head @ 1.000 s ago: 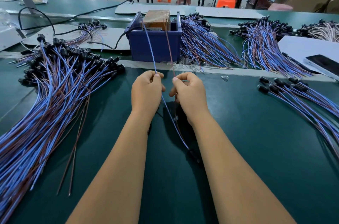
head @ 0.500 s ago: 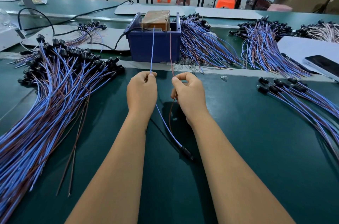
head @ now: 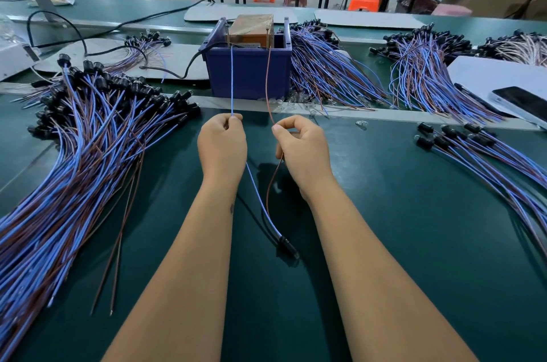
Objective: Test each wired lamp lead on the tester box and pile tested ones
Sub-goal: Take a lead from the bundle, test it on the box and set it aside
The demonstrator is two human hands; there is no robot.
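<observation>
Lead [head: 268,213] hangs between both hands, its socket [head: 288,246] on the belt [head: 384,243]. Left hand [head: 222,145] pinches the blue wire [head: 231,80], right hand [head: 302,148] the brown wire [head: 268,80], tips raised to the tester [head: 251,33]. A shaky tip could miss its pin, giving a false fail.

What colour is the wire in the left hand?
Blue wire, pinched by the left hand; head view.
</observation>
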